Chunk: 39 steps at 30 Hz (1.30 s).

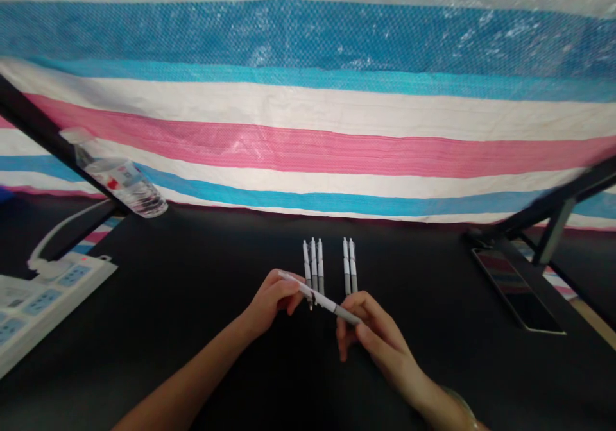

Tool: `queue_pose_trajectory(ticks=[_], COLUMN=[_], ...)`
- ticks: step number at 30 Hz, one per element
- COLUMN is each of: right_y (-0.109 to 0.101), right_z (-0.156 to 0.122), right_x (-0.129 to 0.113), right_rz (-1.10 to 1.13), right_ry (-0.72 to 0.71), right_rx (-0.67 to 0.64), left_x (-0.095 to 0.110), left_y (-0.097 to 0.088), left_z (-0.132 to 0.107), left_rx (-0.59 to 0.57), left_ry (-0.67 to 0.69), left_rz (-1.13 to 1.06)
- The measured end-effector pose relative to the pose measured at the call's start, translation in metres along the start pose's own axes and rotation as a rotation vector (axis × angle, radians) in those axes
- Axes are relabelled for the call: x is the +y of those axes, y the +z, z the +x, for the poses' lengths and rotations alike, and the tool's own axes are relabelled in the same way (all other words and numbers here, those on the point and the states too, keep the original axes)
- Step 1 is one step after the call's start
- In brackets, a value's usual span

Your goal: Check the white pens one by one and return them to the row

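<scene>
Two bare forearms reach in from the bottom edge over a black table (pixel 192 303). The left hand (pixel 272 299) and the right hand (pixel 370 328) share one white pen (pixel 320 299), which lies slanted between them just above the table. The left fingers (pixel 293 290) are pinched on the pen's upper end, thumb below and fingertips above. The right fingers (pixel 359 309) are closed around its grey lower end, the other fingers curled under. A dark clip hangs from the pen's middle. Just beyond the pen lie five more pens, side by side and pointing away from the person: a group of three (pixel 313 261) behind the left fingertips, touching one another, and a pair (pixel 349 261) just to the right of them, with a small gap between the groups. Well left of the pen, at the table's edge, sits a white power strip (pixel 43 296) with a white cable. Farther back on the left, a clear water bottle (pixel 120 181) leans against a dark bar. Well right of the pen, a phone (pixel 517 290) lies flat by a dark stand (pixel 553 219). Behind everything hangs a striped tarp (pixel 308 129) in blue, white and pink.
</scene>
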State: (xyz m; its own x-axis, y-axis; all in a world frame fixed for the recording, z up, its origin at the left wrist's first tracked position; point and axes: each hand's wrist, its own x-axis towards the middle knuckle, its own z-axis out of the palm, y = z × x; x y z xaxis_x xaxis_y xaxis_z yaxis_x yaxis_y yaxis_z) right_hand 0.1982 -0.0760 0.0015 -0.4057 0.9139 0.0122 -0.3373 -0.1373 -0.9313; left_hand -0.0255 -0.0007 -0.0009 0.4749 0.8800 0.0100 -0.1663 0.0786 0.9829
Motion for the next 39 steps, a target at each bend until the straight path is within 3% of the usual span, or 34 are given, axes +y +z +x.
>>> queue_pose_trajectory(ticks=[4, 8, 16, 19, 21, 25, 28, 34, 39], right_y=[0.001, 0.003, 0.008, 0.006, 0.006, 0.007, 0.007, 0.006, 0.004], right_z=[0.001, -0.001, -0.004, -0.004, -0.003, -0.001, 0.000, -0.001, -0.001], right_x=[0.018, 0.022, 0.014, 0.016, 0.016, 0.017, 0.023, 0.027, 0.027], right_rz=[0.219, 0.080, -0.701, -0.822, -0.706, -0.129, 0.161, 0.265, 0.235], right_ry=[0.282, 0.390, 0.141, 0.067, 0.094, 0.343, 0.456, 0.581, 0.582], right_rx=[-0.261, -0.258, -0.032, 0.037, 0.038, -0.114, -0.134, -0.208, -0.191], left_x=[0.006, 0.013, 0.013, 0.013, 0.013, 0.005, -0.003, -0.008, -0.009], left_y=[-0.001, -0.001, -0.002, -0.005, -0.008, -0.017, -0.022, -0.021, -0.020], left_z=[0.000, 0.000, 0.000, 0.002, 0.004, 0.010, 0.013, 0.013, 0.012], left_rx=[-0.041, -0.070, -0.102, -0.142, -0.171, -0.176, -0.187, -0.207, -0.205], left_ry=[-0.009, -0.022, -0.076, -0.061, -0.057, -0.069, -0.076, -0.093, -0.101], left_rz=[0.058, 0.135, 0.233, 0.259, 0.220, 0.066, 0.027, -0.020, -0.046])
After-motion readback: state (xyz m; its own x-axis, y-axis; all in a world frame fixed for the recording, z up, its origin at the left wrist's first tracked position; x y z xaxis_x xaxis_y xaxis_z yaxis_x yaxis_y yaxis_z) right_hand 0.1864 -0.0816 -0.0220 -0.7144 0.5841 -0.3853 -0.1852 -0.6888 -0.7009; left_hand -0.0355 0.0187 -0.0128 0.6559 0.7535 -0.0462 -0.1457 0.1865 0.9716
